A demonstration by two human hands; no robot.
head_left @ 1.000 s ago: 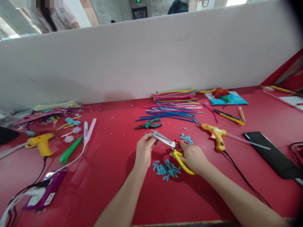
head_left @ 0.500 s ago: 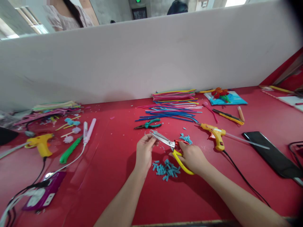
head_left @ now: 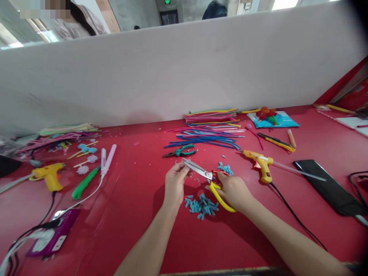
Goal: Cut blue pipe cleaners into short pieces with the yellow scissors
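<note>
My right hand [head_left: 234,191] is wrapped round the handles of a pair of scissors [head_left: 201,170] with one yellow and one red handle. Their blades point left, with the tips at the fingers of my left hand [head_left: 175,180]. Those left fingers are pinched together; whatever they hold is hidden or too small to make out. Below the blades lies a loose pile of short blue cut pieces [head_left: 202,206]. A smaller heap of blue pieces [head_left: 225,168] sits just beyond my right hand.
Green-handled pliers [head_left: 181,151] lie beyond my hands, before bundles of coloured stems [head_left: 209,134]. On the right are a yellow glue gun [head_left: 262,163] and a black phone-like slab [head_left: 327,186]. Leftward are another glue gun [head_left: 50,176], a pink hair straightener [head_left: 107,161] and a purple power strip [head_left: 54,234].
My hands and the scissors have hardly moved. The person beyond the white partition has shifted a little to the left.
</note>
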